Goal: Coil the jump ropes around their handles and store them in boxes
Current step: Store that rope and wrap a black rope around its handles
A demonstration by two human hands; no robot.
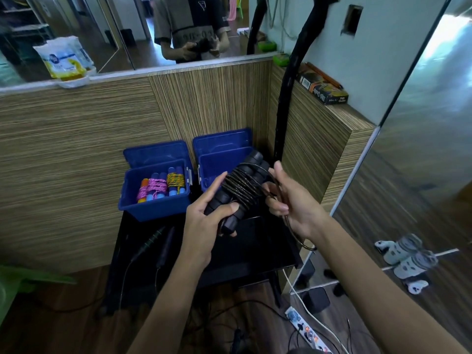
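Your left hand grips the lower end of the black handles, thumb curled over the front and index finger stretched up along the side. The two handles are bundled side by side, tilted up to the right, held in the air above the black surface and just in front of the right blue box. The dark rope is wrapped in many turns round the middle of the handles. Your right hand pinches the loose tail of that rope beside the upper end of the bundle, fingers curled round it; the tail loops down past your wrist and ends in a curve near the surface's right edge. The right blue box stands open with its lid up against the wood panel wall; what it holds is hidden behind the handles. The left blue box sits just beside it, also open, holding a pink-wound jump rope and a yellow-wound jump rope, both with blue handles, lying side by side. Another rope with dark handles lies uncoiled on the left part of the surface. A power strip and cables lie on the floor below. The mirror above the wall shows your torso and hands.
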